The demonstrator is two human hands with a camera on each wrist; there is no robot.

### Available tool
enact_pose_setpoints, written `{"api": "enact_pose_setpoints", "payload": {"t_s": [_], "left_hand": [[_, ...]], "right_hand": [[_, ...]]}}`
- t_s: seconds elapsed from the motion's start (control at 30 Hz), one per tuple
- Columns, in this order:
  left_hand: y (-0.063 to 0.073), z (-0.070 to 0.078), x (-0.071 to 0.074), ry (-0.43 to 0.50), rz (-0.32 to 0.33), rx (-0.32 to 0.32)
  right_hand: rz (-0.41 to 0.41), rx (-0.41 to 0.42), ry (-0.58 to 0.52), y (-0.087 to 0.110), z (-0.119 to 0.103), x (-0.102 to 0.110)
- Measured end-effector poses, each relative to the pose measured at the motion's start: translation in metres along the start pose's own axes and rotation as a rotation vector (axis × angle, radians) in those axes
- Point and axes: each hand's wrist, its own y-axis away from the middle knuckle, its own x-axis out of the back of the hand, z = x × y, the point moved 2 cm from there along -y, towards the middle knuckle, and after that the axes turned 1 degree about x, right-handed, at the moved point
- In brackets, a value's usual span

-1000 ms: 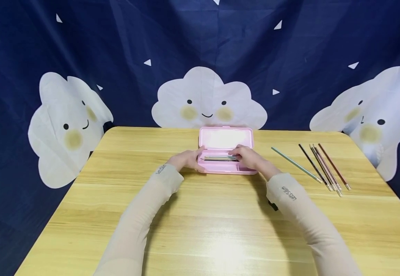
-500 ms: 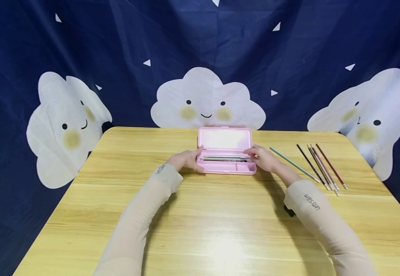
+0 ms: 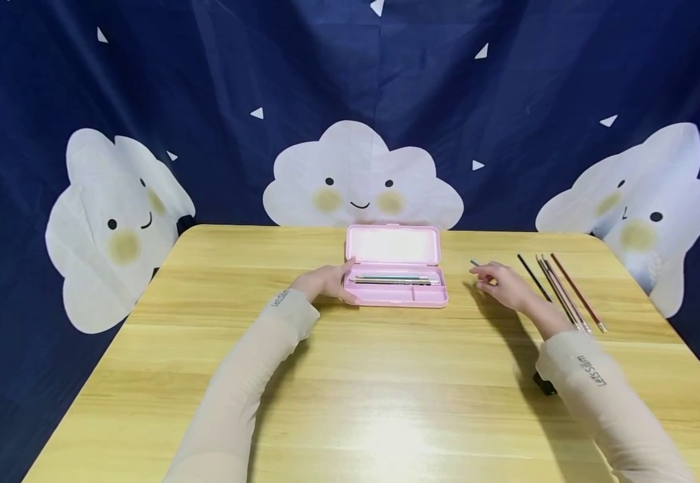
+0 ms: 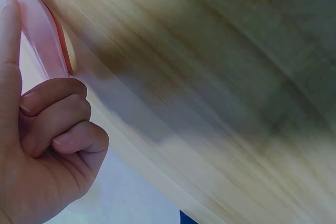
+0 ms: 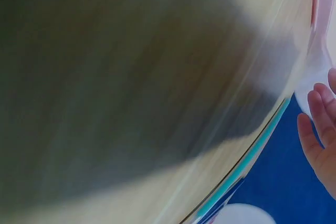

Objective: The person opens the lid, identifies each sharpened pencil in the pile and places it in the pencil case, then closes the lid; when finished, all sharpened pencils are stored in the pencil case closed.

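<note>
A pink pencil case [image 3: 383,295] lies with its lid [image 3: 393,245] raised; several pencils [image 3: 393,279] rest in its long back compartment. My left hand [image 3: 324,282] holds the case's left end between thumb and forefinger; in the left wrist view its other fingers [image 4: 58,116] are curled in beside the case. Right of the case, my right hand [image 3: 503,285] hovers with loosely bent fingers over a teal pencil [image 5: 247,156], hiding most of it in the head view. Nothing shows between that hand's fingers [image 5: 321,116] in the right wrist view.
Several more pencils, black, pinkish and a dark red one [image 3: 579,292], lie loosely side by side at the right of the wooden table [image 3: 326,402]. A dark blue curtain [image 3: 217,80] with smiling clouds hangs behind the far edge.
My right hand has let go of a pencil in the case and moved right, out over the teal pencil on the table. The left hand has stayed at the case's left end.
</note>
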Motion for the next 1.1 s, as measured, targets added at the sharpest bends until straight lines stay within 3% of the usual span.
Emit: {"api": "enact_pose_setpoints", "payload": {"t_s": [0.5,0.67,0.8,0.97,1.1], "left_hand": [[0.003,0.002,-0.003,0.009,-0.006,0.01],[0.002,0.0,-0.002,0.008,-0.001,0.006],[0.003,-0.001,-0.002,0.011,0.002,0.005],[0.003,-0.001,-0.003,0.027,0.002,0.002],[0.002,-0.001,-0.002,0.02,0.009,-0.004]], "right_hand": [[0.043,-0.177,0.087,0.051,0.041,0.032],[0.105,-0.234,0.113,0.06,0.049,0.038],[0.151,-0.326,0.123,0.068,0.052,0.043],[0.09,-0.398,0.134,0.077,0.056,0.047],[0.034,-0.384,0.154,0.083,0.061,0.048]]}}
